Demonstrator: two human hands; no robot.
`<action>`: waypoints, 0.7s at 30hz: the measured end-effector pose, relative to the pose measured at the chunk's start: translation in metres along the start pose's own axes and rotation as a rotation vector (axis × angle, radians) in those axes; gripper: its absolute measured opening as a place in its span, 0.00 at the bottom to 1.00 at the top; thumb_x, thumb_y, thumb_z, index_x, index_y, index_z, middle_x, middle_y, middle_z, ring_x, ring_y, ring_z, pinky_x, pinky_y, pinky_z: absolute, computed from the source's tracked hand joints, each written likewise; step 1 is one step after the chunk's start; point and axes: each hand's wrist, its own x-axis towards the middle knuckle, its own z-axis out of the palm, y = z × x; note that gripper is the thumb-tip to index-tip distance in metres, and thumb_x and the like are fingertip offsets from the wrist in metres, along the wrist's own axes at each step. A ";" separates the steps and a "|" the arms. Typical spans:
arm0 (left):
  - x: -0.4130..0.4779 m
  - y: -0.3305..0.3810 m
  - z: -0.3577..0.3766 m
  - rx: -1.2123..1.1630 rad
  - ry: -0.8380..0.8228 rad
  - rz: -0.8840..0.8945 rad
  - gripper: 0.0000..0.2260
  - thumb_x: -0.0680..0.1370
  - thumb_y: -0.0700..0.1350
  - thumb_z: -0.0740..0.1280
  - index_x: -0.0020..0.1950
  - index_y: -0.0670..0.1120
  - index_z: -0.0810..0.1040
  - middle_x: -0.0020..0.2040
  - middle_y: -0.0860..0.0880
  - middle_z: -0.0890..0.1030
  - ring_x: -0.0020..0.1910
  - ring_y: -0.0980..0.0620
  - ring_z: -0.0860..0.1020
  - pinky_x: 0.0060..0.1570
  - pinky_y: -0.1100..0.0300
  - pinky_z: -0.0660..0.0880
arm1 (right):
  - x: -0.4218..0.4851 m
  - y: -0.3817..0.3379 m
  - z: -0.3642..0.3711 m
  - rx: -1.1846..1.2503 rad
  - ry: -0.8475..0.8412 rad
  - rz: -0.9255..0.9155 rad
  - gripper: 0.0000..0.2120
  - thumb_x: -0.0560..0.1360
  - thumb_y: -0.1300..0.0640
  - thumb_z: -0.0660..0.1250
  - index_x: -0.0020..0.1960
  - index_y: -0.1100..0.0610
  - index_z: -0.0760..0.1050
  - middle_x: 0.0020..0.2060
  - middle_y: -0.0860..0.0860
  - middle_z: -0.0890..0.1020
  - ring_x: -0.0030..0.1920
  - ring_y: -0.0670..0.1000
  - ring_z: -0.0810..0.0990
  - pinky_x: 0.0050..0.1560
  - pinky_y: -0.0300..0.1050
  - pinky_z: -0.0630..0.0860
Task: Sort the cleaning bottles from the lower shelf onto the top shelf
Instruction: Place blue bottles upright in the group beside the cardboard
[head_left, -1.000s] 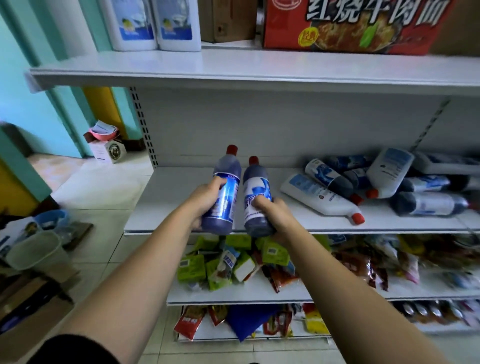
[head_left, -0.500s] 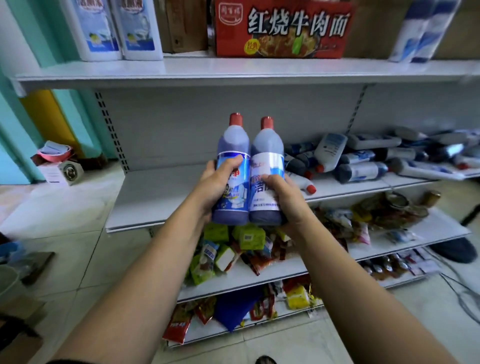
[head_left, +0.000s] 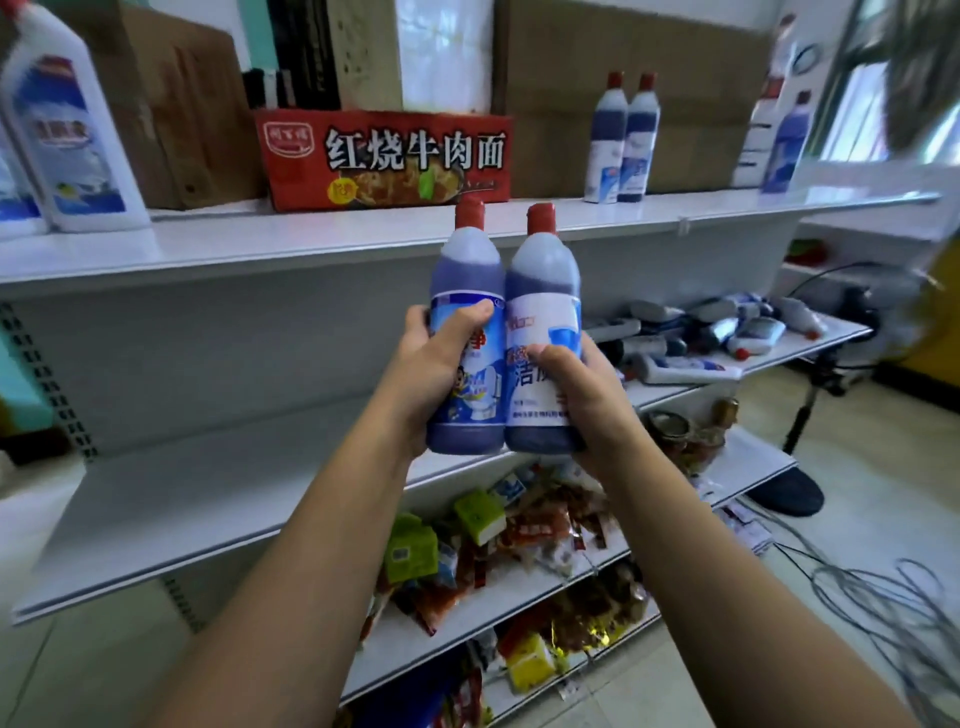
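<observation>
My left hand (head_left: 431, 364) grips a dark blue cleaning bottle with a red cap (head_left: 470, 291). Beside it my right hand (head_left: 582, 400) grips a second blue bottle with a white label (head_left: 543, 306). The two bottles are upright and touch side by side, their caps level with the front edge of the top shelf (head_left: 311, 244). On that shelf a pair of like blue bottles (head_left: 621, 140) stands at the right, with a white bottle (head_left: 65, 130) at the far left. Several more bottles (head_left: 717, 338) lie on the lower shelf (head_left: 208, 493) to the right.
A red noodle carton (head_left: 384, 156) and brown boxes (head_left: 171, 109) stand on the top shelf. Snack packets (head_left: 493, 535) fill the shelves below. Two more bottles (head_left: 784, 135) stand at the shelf's far right. A black stand base (head_left: 784, 493) and cables (head_left: 883, 597) lie on the floor.
Both hands have raised the two bottles from the lower shelf level up to the top shelf's edge. My view has swung right and upward, bringing more of the top shelf into sight.
</observation>
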 end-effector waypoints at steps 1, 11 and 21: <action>0.004 0.000 0.016 -0.007 -0.017 0.007 0.16 0.78 0.48 0.70 0.61 0.45 0.68 0.49 0.42 0.82 0.38 0.48 0.84 0.37 0.53 0.82 | 0.004 -0.009 -0.014 -0.012 0.005 -0.017 0.39 0.60 0.47 0.75 0.66 0.63 0.70 0.57 0.64 0.82 0.53 0.61 0.83 0.55 0.61 0.80; 0.049 -0.013 0.184 -0.044 -0.075 0.121 0.17 0.78 0.49 0.70 0.63 0.46 0.70 0.53 0.42 0.83 0.44 0.48 0.86 0.41 0.51 0.82 | 0.049 -0.091 -0.168 -0.119 0.017 -0.131 0.37 0.61 0.45 0.75 0.65 0.58 0.70 0.57 0.62 0.82 0.54 0.61 0.84 0.54 0.61 0.81; 0.122 -0.012 0.304 0.043 -0.116 0.221 0.13 0.79 0.48 0.69 0.62 0.44 0.76 0.51 0.42 0.86 0.47 0.45 0.86 0.46 0.49 0.83 | 0.123 -0.147 -0.269 -0.112 0.027 -0.190 0.25 0.68 0.53 0.71 0.63 0.57 0.70 0.57 0.63 0.81 0.55 0.62 0.83 0.54 0.60 0.82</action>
